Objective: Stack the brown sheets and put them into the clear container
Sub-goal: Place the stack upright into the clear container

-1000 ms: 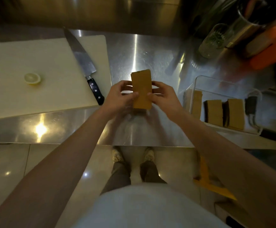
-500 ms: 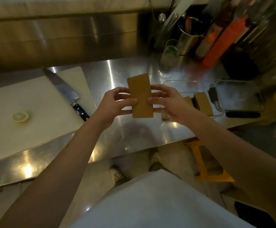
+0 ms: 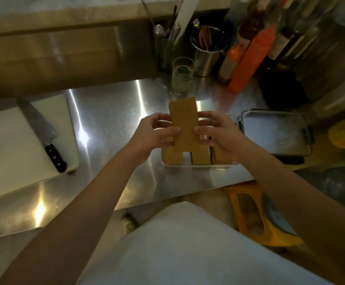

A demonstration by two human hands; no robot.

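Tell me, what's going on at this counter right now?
A person is holding a stack of brown sheets between the left hand and the right hand, fingers pressed on its long edges. The stack is raised above a clear container on the steel counter, where other brown stacks already stand. The container's lid lies to the right. A knife rests on a white cutting board to the left.

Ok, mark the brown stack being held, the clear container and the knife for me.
brown stack [image 3: 184, 122]: head view, on its flat front face between the hands.
clear container [image 3: 200, 165]: head view, on its near rim.
knife [image 3: 36, 119]: head view, on the middle of the blade.
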